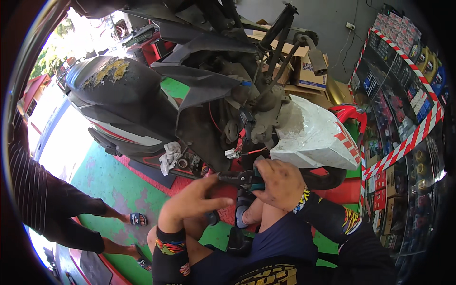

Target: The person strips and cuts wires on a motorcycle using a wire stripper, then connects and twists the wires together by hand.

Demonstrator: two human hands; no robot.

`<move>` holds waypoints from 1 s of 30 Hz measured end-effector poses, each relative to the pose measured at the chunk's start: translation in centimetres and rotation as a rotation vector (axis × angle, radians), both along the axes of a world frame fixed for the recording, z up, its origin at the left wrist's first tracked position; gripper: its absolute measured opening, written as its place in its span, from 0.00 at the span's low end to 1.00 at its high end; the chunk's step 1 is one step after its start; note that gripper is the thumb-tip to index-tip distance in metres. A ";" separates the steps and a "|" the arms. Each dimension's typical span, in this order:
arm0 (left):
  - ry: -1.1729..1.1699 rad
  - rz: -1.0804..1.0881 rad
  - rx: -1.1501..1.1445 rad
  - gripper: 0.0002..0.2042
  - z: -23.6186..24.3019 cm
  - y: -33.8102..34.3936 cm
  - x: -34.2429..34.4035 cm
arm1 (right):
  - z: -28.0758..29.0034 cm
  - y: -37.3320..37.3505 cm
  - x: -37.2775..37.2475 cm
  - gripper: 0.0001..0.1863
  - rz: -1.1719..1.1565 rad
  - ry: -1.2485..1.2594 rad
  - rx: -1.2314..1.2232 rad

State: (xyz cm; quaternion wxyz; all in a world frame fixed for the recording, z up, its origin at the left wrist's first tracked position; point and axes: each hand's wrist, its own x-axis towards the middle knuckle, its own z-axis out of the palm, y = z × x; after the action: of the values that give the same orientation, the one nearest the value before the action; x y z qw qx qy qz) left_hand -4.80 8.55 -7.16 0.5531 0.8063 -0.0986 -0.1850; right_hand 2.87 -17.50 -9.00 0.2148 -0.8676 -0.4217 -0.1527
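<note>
My right hand is closed around the teal handles of a pair of dark wire strippers, whose flat jaws point left. At the jaw end is my left hand, its thumb stretched out apart from the fingers. Those fingertips are partly hidden beside the tool, and I cannot tell whether they touch it. Just beyond the tool, a white plug connector hangs on wires from the stripped front of a motor scooter. A white body panel covers the scooter's nose to the right.
A crumpled white rag lies on the scooter's footboard. To the left, a person in dark clothes stands on the green floor. A glass display case edged in red-and-white tape stands right; cardboard boxes are behind.
</note>
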 end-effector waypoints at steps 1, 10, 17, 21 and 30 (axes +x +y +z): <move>-0.081 0.079 -0.165 0.21 -0.6 -1.4 -0.2 | -0.1 0.4 -0.1 0.37 -0.001 -0.014 0.002; -0.032 0.196 -0.146 0.14 -3.6 -2.4 0.6 | -1.7 2.8 -0.9 0.34 -0.070 0.212 0.158; -0.145 0.155 -0.244 0.28 1.0 0.8 0.0 | 0.8 -1.1 -0.2 0.34 0.252 0.012 0.313; -0.488 0.462 -0.268 0.13 3.0 -0.4 1.7 | 5.0 -3.6 0.0 0.32 0.399 0.015 0.407; -0.805 0.255 -0.059 0.10 5.4 -3.8 6.7 | 9.8 -6.4 3.3 0.35 0.106 -0.132 0.277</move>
State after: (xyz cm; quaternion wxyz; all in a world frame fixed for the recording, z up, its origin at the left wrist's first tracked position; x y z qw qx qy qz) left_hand 1.88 4.75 -1.80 0.5117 0.8037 -0.2115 0.2177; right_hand 6.17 -23.88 0.76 0.3118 -0.7942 -0.4552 -0.2546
